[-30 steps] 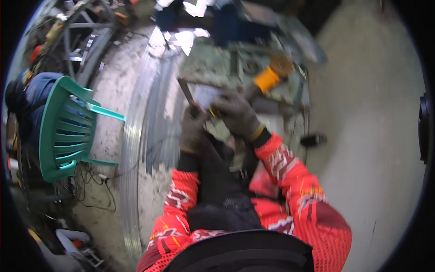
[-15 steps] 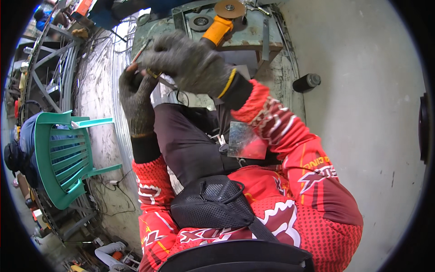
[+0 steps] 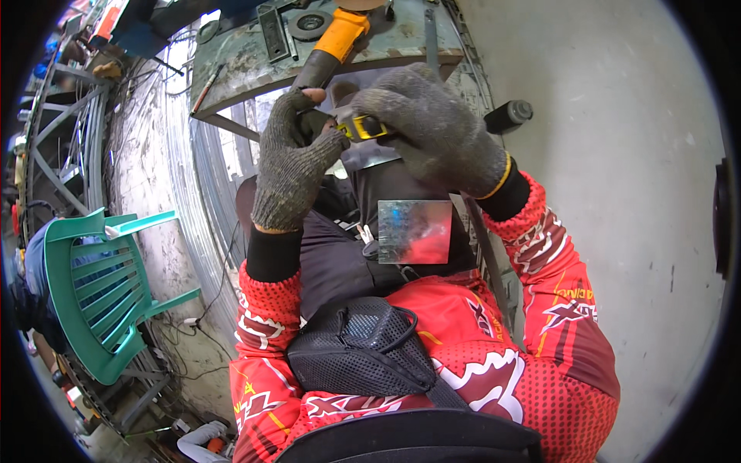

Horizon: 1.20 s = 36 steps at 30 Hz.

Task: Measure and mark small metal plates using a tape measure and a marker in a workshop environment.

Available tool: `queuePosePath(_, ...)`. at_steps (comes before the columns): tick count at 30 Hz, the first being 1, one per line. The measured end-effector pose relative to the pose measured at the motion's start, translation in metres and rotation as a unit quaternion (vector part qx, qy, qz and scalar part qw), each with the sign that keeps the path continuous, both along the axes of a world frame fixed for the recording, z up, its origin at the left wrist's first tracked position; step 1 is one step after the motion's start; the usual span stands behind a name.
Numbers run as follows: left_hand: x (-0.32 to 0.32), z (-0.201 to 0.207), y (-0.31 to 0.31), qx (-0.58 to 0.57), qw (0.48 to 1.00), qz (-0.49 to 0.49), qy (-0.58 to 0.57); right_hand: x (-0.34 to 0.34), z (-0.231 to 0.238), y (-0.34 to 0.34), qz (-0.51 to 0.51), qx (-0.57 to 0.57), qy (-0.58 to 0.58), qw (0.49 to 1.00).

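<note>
A yellow and black tape measure is between my hands, above my lap. My gloved right hand is closed around its case from the right. My gloved left hand, thumb and fingertips bare, is closed at the left end of the tape measure; the fingers partly hide the blade. Just below the tape measure, a shiny metal piece shows, partly covered by the hands. A square metal plate lies on my lap, reflecting red.
Ahead, a metal worktable bears an orange angle grinder, a round disc and a thin red-brown marking stick. A dark cylinder lies on the right. At left are a green plastic chair and metal racking.
Both hands have moved right, from beside the table's left edge to above my lap. The tape measure has come with them and shows more plainly. The view has shifted slightly.
</note>
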<state>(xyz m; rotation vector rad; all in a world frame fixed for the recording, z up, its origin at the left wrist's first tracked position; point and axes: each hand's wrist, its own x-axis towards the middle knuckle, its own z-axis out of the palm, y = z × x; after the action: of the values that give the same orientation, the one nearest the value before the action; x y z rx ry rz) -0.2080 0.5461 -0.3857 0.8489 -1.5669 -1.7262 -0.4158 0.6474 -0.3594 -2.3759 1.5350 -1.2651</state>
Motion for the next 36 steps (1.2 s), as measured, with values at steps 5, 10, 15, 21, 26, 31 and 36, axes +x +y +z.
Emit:
queuePosePath(5, 0.041, -0.017, 0.004, 0.045, 0.998, 0.040, 0.002, -0.045, -0.003, 0.034, -0.131, 0.093, 0.027, 0.987)
queuePosePath(10, 0.051, -0.046, 0.005, 0.109, 0.992, -0.024, -0.058, -0.065, -0.027, 0.063, -0.164, 0.147, 0.031, 0.975)
queuePosePath(15, 0.045, -0.055, 0.003, 0.107, 0.993, -0.023, -0.046, -0.054, -0.040, 0.073, -0.172, 0.129, -0.009, 0.977)
queuePosePath(21, 0.039, -0.053, 0.001, 0.099, 0.992, -0.053, -0.056, -0.041, -0.041, 0.059, -0.115, 0.137, 0.006, 0.984)
queuePosePath(26, 0.037, -0.045, 0.003, 0.115, 0.991, -0.066, -0.033, -0.038, -0.035, 0.058, -0.126, 0.137, -0.011, 0.982)
queuePosePath(31, 0.034, -0.047, 0.008, 0.036, 0.995, -0.035, -0.085, -0.035, -0.028, 0.051, -0.109, 0.138, 0.006, 0.984)
queuePosePath(36, 0.034, -0.047, 0.010, 0.019, 0.995, -0.010, -0.093, -0.030, -0.021, 0.045, -0.103, 0.154, 0.023, 0.982)
